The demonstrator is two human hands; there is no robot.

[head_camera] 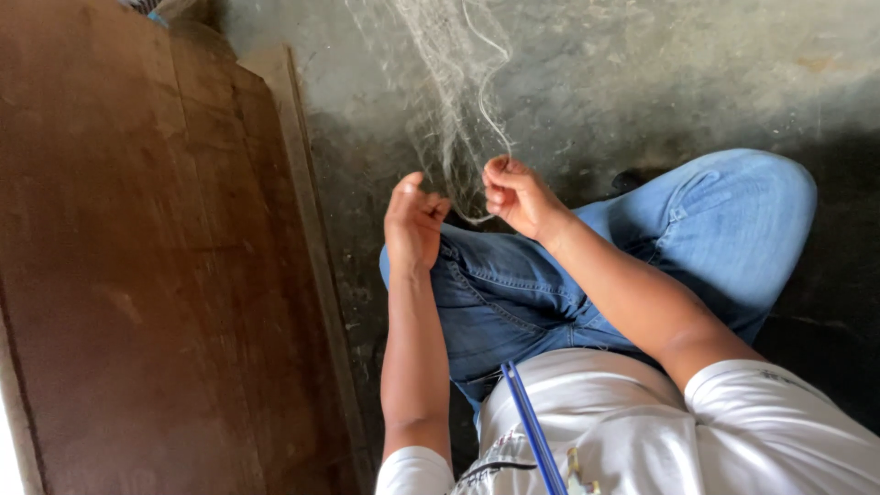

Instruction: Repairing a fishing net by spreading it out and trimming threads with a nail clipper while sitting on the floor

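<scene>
Looking down from the head camera, I am seeing a dark brown wooden door [137,275] filling the left side, with its pale wooden frame strip [307,229] running down along its edge where it meets the grey concrete floor [642,73]. Just right of that strip, my left hand [412,220] is hovering above my knee, its fingers [431,206] curling in tight and pinching the lower end of a pale thread [472,218] that is sagging in a short loop across to the other hand. Above and between the two hands, a fine, nearly transparent fishing net [449,101] is hanging down from the top edge of the view, its mesh bunching as it is nearing the hands. My right hand [518,197] is sitting just beside the left, apart from it, with its fingers [500,170] closing around a strand of the net and the thread at its upper knuckles. Beneath both hands my legs in blue jeans [715,220] are folding across the floor, and lower down my white shirt [642,422] is showing, with a blue strap [532,426] crossing it diagonally.
</scene>
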